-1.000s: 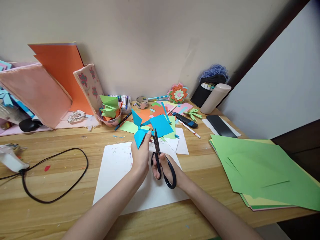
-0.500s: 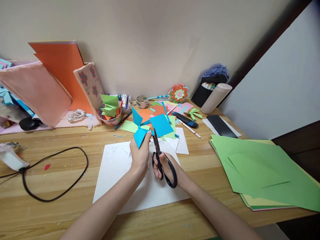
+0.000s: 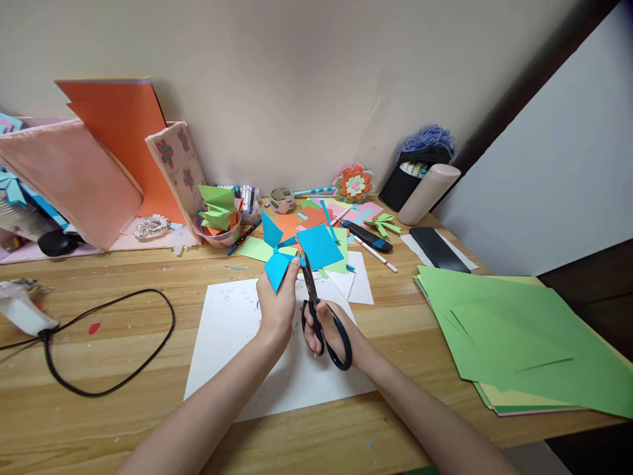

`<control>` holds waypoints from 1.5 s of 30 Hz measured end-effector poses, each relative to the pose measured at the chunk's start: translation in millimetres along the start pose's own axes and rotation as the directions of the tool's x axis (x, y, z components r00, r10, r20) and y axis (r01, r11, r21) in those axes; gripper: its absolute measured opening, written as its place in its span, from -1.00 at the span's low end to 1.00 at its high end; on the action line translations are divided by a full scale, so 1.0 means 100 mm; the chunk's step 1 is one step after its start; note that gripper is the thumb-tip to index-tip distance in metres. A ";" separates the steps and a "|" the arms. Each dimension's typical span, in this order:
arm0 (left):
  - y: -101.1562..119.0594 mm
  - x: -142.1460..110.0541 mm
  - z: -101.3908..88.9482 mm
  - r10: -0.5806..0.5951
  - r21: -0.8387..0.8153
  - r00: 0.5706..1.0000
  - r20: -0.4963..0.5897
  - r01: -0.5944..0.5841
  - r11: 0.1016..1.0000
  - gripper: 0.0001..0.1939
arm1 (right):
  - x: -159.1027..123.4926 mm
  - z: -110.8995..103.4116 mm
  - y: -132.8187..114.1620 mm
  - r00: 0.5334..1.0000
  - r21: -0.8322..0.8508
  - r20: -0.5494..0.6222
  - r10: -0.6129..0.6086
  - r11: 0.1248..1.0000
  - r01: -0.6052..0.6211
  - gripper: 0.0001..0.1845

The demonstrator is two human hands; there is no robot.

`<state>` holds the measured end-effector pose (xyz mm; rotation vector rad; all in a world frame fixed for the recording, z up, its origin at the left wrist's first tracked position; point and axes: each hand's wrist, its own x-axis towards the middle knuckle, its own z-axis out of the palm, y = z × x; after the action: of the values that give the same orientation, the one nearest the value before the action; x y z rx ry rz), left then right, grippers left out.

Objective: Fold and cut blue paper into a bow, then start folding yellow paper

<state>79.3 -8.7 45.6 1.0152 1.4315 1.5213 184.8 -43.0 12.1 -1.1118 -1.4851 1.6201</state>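
My left hand pinches a blue paper bow near its right tail, with the folded loops standing above my thumb. In my right hand is a pair of black-handled scissors, its blades pointing up and away beside my left thumb. The blade tips are close to the bow's tail; whether they touch it I cannot tell. Just behind them lies a flat blue paper square. A white sheet of paper with small marks is spread on the table under both hands.
Green paper sheets are stacked at the right, below a black phone. A utility knife and coloured scraps lie behind my hands. A black cable loops at the left. A cup of folded paper stands further back.
Almost nothing differs. The scissors' handles have shifted very slightly to the right, while my left hand and the bow stay in the same place.
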 end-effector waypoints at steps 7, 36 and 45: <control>0.00 0.00 0.00 -0.001 -0.018 1.000 -0.009 0.001 1.000 -0.72 | 0.01 0.00 0.09 0.999 -0.020 -0.037 -0.025 1.000 0.024 -0.31; 0.05 0.65 -0.42 -0.180 -0.041 0.887 0.425 0.218 0.975 -0.68 | 0.24 -0.37 -0.05 0.846 0.010 -0.516 -0.132 0.987 0.160 -0.55; -0.03 0.39 -0.21 -0.231 0.152 0.811 0.538 0.175 0.973 -0.70 | 0.35 -0.58 0.02 0.759 0.066 -0.620 -0.198 0.951 0.302 -0.59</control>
<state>46.0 19.9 43.0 1.1958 1.1516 0.8995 223.2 12.7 5.3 -1.1385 -0.9949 1.0268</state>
